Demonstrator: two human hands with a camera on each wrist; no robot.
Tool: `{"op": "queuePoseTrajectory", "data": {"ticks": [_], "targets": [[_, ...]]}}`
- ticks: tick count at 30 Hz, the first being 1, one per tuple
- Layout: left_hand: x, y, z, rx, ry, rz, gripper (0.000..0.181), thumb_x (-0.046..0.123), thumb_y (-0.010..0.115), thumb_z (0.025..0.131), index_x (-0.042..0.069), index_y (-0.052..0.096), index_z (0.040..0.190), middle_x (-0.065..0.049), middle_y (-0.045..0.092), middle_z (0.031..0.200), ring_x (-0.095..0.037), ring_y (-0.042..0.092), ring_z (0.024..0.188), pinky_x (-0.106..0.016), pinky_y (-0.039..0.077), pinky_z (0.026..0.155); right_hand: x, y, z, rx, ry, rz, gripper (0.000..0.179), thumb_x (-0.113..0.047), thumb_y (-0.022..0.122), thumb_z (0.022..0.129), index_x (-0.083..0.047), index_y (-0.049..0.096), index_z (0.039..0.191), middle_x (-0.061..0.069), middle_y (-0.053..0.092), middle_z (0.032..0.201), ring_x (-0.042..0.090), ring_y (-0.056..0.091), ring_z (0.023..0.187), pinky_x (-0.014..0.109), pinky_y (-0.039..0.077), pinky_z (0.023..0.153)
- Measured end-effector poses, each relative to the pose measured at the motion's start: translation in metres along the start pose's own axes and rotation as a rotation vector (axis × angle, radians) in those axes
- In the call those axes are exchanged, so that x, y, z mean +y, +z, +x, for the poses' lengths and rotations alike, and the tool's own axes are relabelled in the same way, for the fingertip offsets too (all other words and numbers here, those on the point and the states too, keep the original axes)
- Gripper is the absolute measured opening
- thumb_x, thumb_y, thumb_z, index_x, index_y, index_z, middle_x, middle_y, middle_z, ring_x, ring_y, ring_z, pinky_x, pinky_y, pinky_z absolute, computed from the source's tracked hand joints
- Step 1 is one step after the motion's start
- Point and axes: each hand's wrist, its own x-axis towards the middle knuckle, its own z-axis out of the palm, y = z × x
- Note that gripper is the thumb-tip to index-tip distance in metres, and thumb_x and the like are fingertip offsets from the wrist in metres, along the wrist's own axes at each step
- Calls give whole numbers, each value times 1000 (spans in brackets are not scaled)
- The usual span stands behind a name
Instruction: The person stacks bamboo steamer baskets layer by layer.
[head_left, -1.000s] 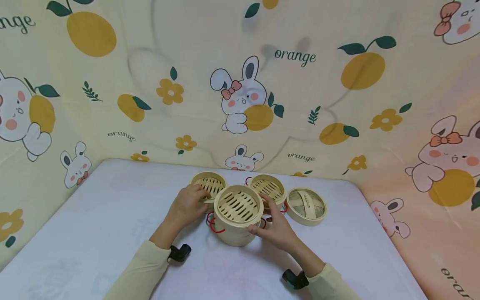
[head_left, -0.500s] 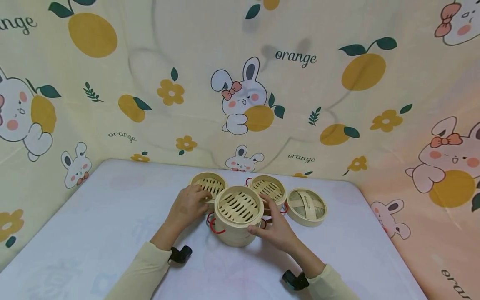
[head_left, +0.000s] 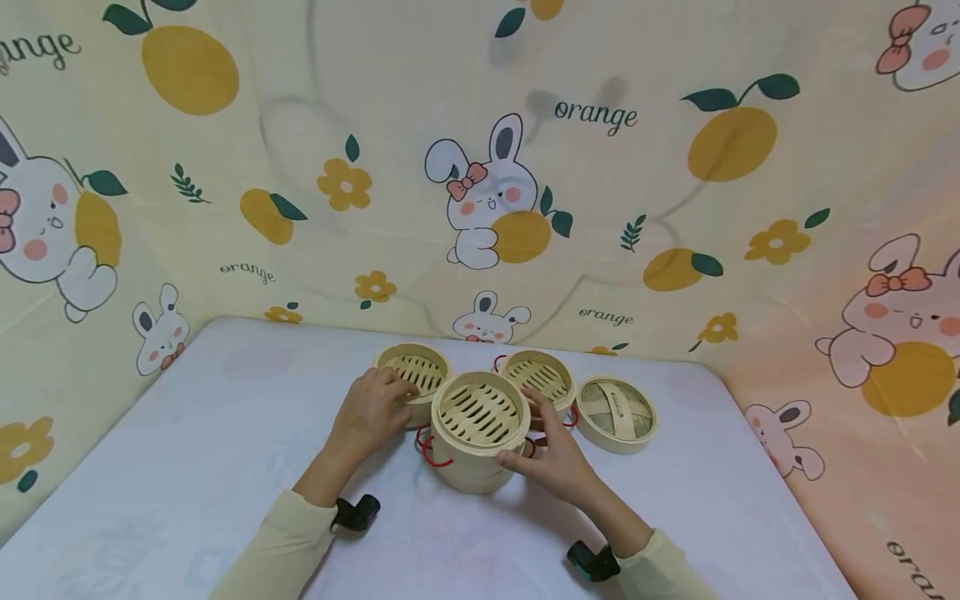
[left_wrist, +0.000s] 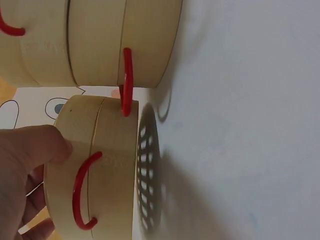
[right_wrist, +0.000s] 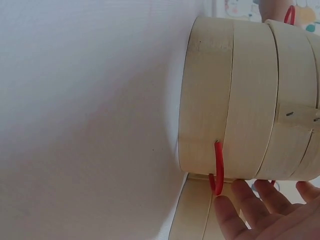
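In the head view, a stack of bamboo steamer baskets (head_left: 480, 417) with a slotted top and red cord loops stands at the middle. My right hand (head_left: 551, 454) holds its right side, thumb at the front and fingers farther back. Behind and to the left is another bamboo steamer basket (head_left: 420, 371). My left hand (head_left: 371, 412) grips that basket, the thumb pressing its near wall and the fingers round the far side, as the left wrist view shows. A slotted shadow (left_wrist: 148, 170) lies under this basket's edge, which looks slightly off the table.
Behind the stack to the right stands another slotted steamer basket (head_left: 538, 375) with red loops. A woven bamboo lid (head_left: 615, 412) with a strap handle lies right of it. The white-covered table (head_left: 225, 433) meets a printed cloth backdrop (head_left: 375, 233) at the back.
My left hand and the back-left basket have shifted slightly left, away from the middle stack. My right hand keeps its place on the stack. The head view has turned a little.
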Motion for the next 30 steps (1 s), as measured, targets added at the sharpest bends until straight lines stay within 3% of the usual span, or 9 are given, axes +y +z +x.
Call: {"op": "queuePoseTrajectory", "data": {"ticks": [11, 30], "targets": [[1, -15, 2, 147, -10, -14, 22, 10, 67, 58, 19, 68, 78, 3, 53, 73, -19, 48, 68, -31, 38, 59, -14, -2, -4, -10, -10, -6, 86, -28, 73, 68, -27, 21, 136, 15, 44, 124, 26, 50, 105, 48, 40, 83], [6, -39, 9, 222, 2, -12, 20, 9, 65, 63, 16, 69, 81, 1, 54, 74, -21, 48, 71, -33, 38, 61, -11, -2, -4, -10, -15, 7, 86, -27, 74, 68, -26, 21, 136, 14, 43, 124, 27, 49, 106, 49, 39, 84]]}}
